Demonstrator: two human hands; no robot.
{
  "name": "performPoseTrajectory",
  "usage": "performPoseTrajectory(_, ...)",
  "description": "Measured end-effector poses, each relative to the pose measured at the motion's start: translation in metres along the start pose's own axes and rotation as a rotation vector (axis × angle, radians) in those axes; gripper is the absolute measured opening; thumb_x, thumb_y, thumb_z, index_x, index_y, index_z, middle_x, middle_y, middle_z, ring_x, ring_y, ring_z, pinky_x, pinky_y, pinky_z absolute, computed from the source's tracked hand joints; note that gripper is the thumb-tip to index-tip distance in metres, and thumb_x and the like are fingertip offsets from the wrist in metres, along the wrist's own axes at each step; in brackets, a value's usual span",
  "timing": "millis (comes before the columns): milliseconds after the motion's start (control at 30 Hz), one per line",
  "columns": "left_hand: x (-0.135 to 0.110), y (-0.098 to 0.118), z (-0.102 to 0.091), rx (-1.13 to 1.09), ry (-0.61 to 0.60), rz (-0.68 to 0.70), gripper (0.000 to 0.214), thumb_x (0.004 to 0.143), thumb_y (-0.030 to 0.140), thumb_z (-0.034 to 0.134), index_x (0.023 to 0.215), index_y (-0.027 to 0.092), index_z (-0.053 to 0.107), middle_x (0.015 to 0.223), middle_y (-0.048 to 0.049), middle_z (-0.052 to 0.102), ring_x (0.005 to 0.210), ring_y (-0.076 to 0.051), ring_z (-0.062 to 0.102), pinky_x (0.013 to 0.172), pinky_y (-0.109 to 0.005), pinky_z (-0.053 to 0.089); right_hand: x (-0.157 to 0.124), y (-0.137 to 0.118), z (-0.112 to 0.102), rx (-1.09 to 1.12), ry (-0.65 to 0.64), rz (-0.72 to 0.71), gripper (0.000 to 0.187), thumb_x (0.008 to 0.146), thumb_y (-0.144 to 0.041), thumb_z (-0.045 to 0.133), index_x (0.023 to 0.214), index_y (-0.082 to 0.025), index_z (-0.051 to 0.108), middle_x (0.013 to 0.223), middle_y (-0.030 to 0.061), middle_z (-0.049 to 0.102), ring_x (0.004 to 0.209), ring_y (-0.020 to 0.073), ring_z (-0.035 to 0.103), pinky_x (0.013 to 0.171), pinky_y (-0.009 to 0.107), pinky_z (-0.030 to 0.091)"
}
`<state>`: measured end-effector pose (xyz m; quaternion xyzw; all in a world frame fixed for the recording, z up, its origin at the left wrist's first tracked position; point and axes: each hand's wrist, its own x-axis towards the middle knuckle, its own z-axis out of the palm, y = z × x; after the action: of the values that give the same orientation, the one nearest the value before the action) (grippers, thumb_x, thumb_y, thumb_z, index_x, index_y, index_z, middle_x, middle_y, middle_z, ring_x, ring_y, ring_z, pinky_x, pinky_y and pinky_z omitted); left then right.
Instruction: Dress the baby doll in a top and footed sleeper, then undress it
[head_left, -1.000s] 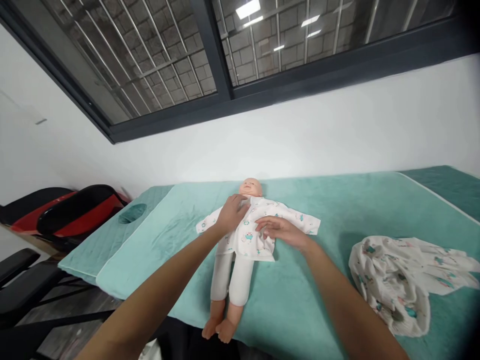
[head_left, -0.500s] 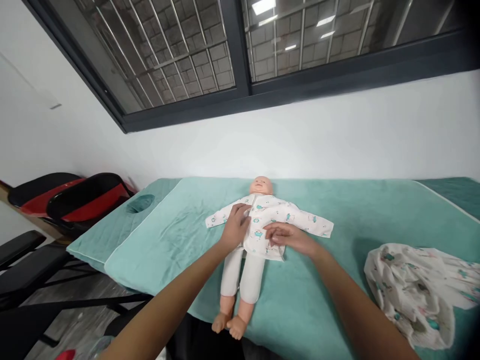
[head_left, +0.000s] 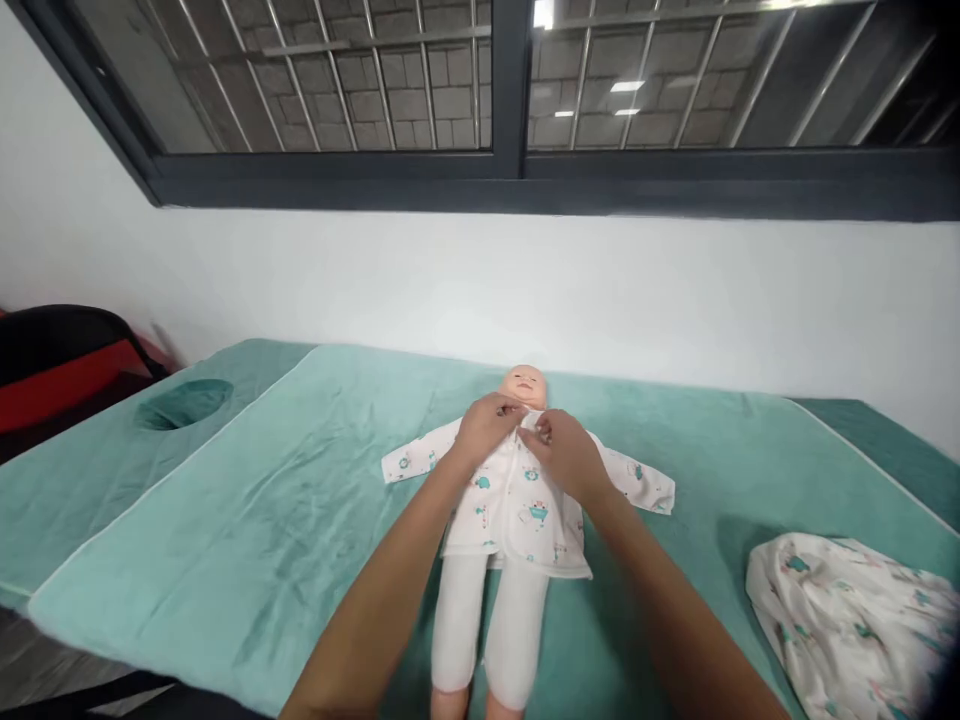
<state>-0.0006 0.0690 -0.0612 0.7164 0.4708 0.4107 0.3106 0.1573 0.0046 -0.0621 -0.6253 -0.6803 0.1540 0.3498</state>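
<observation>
A baby doll (head_left: pixel 525 383) lies on its back, its head toward the wall, in white pants (head_left: pixel 459 610) and a white printed baby jacket (head_left: pixel 480 515). The jacket's sleeves stretch out to both sides, and its front edges meet down the middle. At the collar, my left hand (head_left: pixel 487 425) pinches the jacket's edge just under the doll's chin. My right hand (head_left: pixel 566 450) is beside it, fingers bent and closed on the other side of the jacket's front opening. The fingertips of both hands nearly meet; any fastener between them is too small to make out.
A green padded bed (head_left: pixel 300 500) holds the doll, with a face hole (head_left: pixel 184 403) at its left end. Crumpled printed white cloth (head_left: pixel 847 620) lies at the right. Behind are a white wall and a barred window (head_left: pixel 427 90); a black and red chair (head_left: pixel 67 365) stands left.
Both hands have moved up from the doll's chest and belly to the jacket's collar and closed on its front edges. The camera view has levelled and shifted.
</observation>
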Motion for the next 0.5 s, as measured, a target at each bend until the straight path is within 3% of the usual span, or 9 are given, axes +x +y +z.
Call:
performPoseTrajectory(133, 0.003, -0.017, -0.003, -0.102, -0.017, -0.022, 0.02, 0.082, 0.037, 0.061, 0.084, 0.02, 0.071, 0.084, -0.0034, 0.07, 0.075, -0.017, 0.06, 0.07, -0.029, 0.046, 0.025, -0.032, 0.006, -0.336, -0.166, 0.153, 0.031, 0.088, -0.049, 0.054, 0.088, -0.018, 0.059, 0.085, 0.0154, 0.066, 0.081, 0.0282, 0.062, 0.066, 0.035, 0.04)
performPoseTrajectory(267, 0.0, -0.033, -0.007, -0.329, -0.013, -0.117, 0.023, 0.08, 0.041, 0.065, 0.087, 0.019, 0.069, 0.073, -0.0001, 0.064, 0.06, -0.012, 0.052, 0.056, -0.024, 0.038, 0.034, -0.038, 0.012, -0.431, -0.184, 0.166, 0.031, 0.092, -0.041, 0.045, 0.082, -0.017, 0.062, 0.08, 0.0159, 0.067, 0.073, 0.026, 0.061, 0.062, 0.033, 0.035)
performPoseTrajectory(400, -0.001, -0.032, -0.007, -0.498, 0.011, -0.207, 0.026, 0.077, 0.042, 0.069, 0.089, 0.018, 0.071, 0.057, 0.0038, 0.052, 0.051, -0.01, 0.045, 0.049, -0.023, 0.031, 0.038, -0.02, 0.012, -0.35, -0.118, 0.174, 0.025, 0.089, -0.029, 0.045, 0.07, -0.02, 0.058, 0.07, 0.0083, 0.064, 0.065, 0.0198, 0.054, 0.06, 0.031, 0.03)
performPoseTrajectory(500, -0.004, -0.022, -0.009, -0.57, 0.034, -0.233, 0.027, 0.075, 0.039, 0.071, 0.091, 0.017, 0.073, 0.055, 0.0036, 0.052, 0.052, -0.01, 0.046, 0.049, -0.022, 0.032, 0.041, -0.005, 0.013, -0.1, -0.017, 0.152, 0.027, 0.088, -0.031, 0.046, 0.065, -0.021, 0.054, 0.063, 0.0016, 0.058, 0.062, 0.0166, 0.048, 0.06, 0.029, 0.03)
